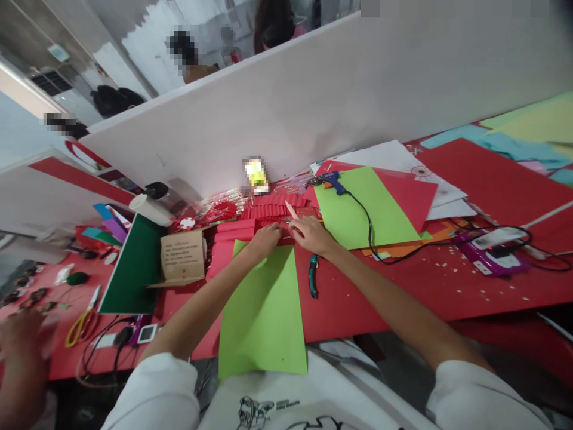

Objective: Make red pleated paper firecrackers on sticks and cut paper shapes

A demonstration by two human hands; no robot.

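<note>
Both my hands meet at the far edge of a light green sheet, which hangs over the table's front edge. My left hand is closed near the sheet's top, beside folded red paper; what its fingers hold is too small to name. My right hand is closed around a pale, thin pointed stick that sticks up from the fingers. Pliers with teal handles lie on the red table just below my right hand. Pleated red paper lies beyond both hands.
A blue glue gun rests on another green sheet, its cord running right to a purple power strip. At left are a cardboard box, a green board, scissors and another person's hand. A lit phone leans on the partition.
</note>
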